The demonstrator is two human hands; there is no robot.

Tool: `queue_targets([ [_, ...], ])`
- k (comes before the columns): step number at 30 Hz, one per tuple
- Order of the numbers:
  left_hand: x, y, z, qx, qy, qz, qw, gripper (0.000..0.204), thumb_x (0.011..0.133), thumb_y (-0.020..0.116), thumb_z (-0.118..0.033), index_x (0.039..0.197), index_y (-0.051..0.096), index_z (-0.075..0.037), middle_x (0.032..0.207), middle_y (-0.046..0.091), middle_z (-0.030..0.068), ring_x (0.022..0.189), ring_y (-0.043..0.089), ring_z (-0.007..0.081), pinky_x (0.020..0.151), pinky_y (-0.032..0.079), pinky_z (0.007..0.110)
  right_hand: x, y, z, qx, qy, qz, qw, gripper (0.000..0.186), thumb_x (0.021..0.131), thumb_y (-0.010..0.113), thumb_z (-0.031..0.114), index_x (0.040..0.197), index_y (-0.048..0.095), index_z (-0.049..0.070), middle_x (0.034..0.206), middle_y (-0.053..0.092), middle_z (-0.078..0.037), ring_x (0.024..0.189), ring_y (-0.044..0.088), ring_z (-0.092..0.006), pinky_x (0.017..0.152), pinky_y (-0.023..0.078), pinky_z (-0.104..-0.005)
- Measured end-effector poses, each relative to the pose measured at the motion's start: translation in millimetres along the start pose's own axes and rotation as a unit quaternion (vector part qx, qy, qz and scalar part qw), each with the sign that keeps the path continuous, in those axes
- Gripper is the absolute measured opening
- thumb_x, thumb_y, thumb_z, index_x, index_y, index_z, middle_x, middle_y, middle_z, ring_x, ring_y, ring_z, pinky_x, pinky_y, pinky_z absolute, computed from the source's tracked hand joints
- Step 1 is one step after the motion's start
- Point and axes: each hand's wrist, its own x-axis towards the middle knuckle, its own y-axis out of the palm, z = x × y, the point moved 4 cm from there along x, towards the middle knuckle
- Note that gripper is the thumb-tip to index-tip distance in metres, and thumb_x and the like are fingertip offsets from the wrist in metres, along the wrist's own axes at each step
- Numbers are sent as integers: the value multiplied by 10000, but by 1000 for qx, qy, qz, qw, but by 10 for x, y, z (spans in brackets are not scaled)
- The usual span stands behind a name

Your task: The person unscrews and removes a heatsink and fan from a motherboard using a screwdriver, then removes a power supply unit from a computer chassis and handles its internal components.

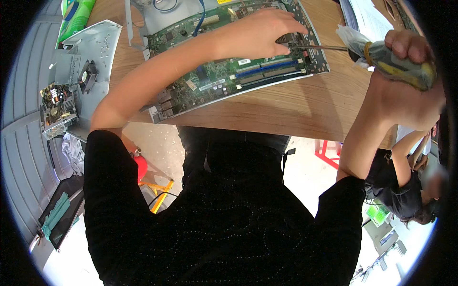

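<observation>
In the upper right, the right hand (pixel 405 97) grips a wrapped screwdriver (pixel 381 57); at upper centre the left hand (pixel 257 35), loosely spread, perhaps guides its tip over the circuit board (pixel 224 74): best press gently.

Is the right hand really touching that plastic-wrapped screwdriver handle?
Touching. The head view shows the right hand closed around the screwdriver handle, fingers curled over it.

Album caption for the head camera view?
Left hand over a green circuit board, right hand gripping a screwdriver-like tool.
</observation>
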Motion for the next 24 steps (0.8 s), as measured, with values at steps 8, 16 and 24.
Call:
queue_targets([
  [8,-3,-831,676,-249,-113,-140,952,325,984,613,-109,1276,613,32,1140,726,146,1049,686,179,938,534,318,174,271,-1,35,53,8,998,334,989,408,305,1009,602,34,823,530,-97,771,536,-243,760,432,-409],
  [16,-498,-648,954,-309,-208,-54,927,353,985,674,-168,1263,629,45,1127,731,147,1078,671,190,948,521,318,304,735,3,-134,-4,-45,990,297,1021,451,267,995,581,1,827,511,-115,776,501,-224,731,427,-370],
  [24,-542,-442,860,-190,-187,-31,963,350,1001,631,-240,1256,683,-5,1097,750,130,998,713,224,896,549,342,468,102,-74,-44,89,-42,994,304,980,491,325,969,585,37,863,480,-86,803,469,-218,757,409,-356],
])
